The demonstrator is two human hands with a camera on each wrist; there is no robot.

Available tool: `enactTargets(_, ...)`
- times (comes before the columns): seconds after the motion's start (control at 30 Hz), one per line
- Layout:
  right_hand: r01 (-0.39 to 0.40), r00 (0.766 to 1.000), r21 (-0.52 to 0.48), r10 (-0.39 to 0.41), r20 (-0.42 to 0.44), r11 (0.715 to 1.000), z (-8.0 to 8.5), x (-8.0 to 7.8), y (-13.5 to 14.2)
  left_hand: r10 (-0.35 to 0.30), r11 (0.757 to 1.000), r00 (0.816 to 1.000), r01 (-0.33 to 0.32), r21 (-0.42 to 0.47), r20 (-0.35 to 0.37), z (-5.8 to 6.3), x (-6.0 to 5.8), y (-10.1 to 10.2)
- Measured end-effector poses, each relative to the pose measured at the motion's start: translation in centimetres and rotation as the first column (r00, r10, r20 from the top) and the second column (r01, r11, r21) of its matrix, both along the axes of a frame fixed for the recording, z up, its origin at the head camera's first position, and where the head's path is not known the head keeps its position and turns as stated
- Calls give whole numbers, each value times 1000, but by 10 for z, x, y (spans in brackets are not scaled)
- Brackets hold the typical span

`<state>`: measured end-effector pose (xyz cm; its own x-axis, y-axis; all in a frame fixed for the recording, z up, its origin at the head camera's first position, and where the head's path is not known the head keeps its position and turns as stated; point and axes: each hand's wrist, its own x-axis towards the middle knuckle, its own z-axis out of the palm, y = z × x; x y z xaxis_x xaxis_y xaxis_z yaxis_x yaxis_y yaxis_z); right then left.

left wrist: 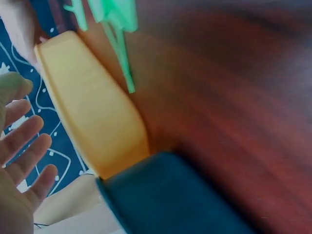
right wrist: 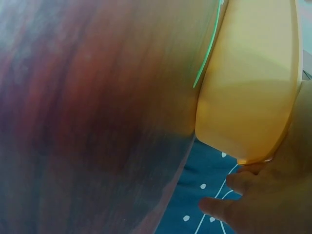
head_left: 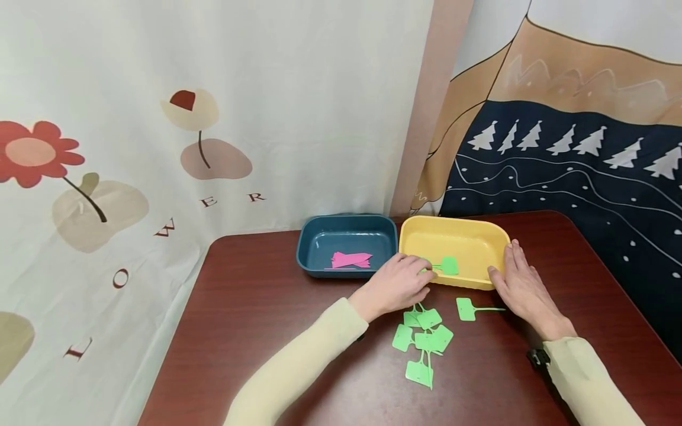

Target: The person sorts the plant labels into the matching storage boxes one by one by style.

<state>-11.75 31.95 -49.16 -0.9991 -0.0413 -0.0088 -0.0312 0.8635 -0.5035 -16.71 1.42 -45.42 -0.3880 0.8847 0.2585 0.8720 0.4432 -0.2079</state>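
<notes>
My left hand (head_left: 396, 284) is over the near left corner of the yellow basin (head_left: 453, 236); in the left wrist view its fingers (left wrist: 30, 146) are spread and hold nothing. A green plant label (head_left: 450, 265) shows at the basin's near side, its thin stem pointing toward my left fingertips. My right hand (head_left: 527, 293) rests against the basin's right end with fingers extended. Several more green plant labels (head_left: 426, 341) lie overlapping on the table in front, below the left hand. Another single green label (head_left: 466, 309) lies close to the right hand, its stem pointing right.
To the left of the yellow basin stands a dark blue basin (head_left: 351, 228) holding a few pink strips (head_left: 351, 259). Both are at the back of the reddish-brown table (head_left: 240, 331). A printed curtain (head_left: 319, 118) hangs behind the table and along its left side.
</notes>
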Motion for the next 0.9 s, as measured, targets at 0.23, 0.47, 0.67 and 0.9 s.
enactTargets(0.23,-2,1000,6,2,-5,1000,-1,0,0,-90,996,996,90,-13,15,-14,12,-23)
enactTargets(0.47,-2,1000,6,3,-11,1000,0,0,0,-186,963,978,201,-180,99,-27,17,-32)
enactTargets(0.67,1,1000,8,-1,-16,1000,0,0,-1,-142,938,975,187,-291,169,-36,18,-33)
enactTargets(0.9,3,1000,9,-3,-8,1000,1,1,-1,-112,934,986,146,-327,120,-45,11,-30)
